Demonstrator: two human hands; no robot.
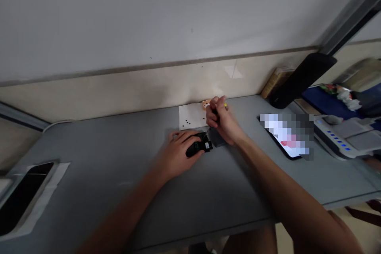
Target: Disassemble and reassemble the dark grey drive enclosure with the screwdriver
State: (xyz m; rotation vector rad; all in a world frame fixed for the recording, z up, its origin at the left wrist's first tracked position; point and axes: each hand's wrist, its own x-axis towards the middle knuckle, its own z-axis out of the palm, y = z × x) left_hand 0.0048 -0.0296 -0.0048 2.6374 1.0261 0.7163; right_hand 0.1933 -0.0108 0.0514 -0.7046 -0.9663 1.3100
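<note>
My left hand (183, 147) is curled over a small black device with a green circuit board (204, 143) and steadies it on the grey table. A white label shows on the board. My right hand (220, 117) is closed above the device's right side, around what looks like a screwdriver (207, 131); its thin shaft slants down to the board and the handle is mostly hidden. Under that hand lies a flat dark piece (218, 138). Behind my hands, several tiny black screws (187, 122) rest on a white sheet of paper (190, 111). An orange animal-faced item (206, 104) sits at the sheet's back edge.
A phone with a lit screen (285, 139) lies to the right, beside a white device with blue lights (339, 143). Behind stand a black speaker-like cylinder (302, 81) and a yellowish box (275, 81). At the far left is a dark-screened device (26, 194).
</note>
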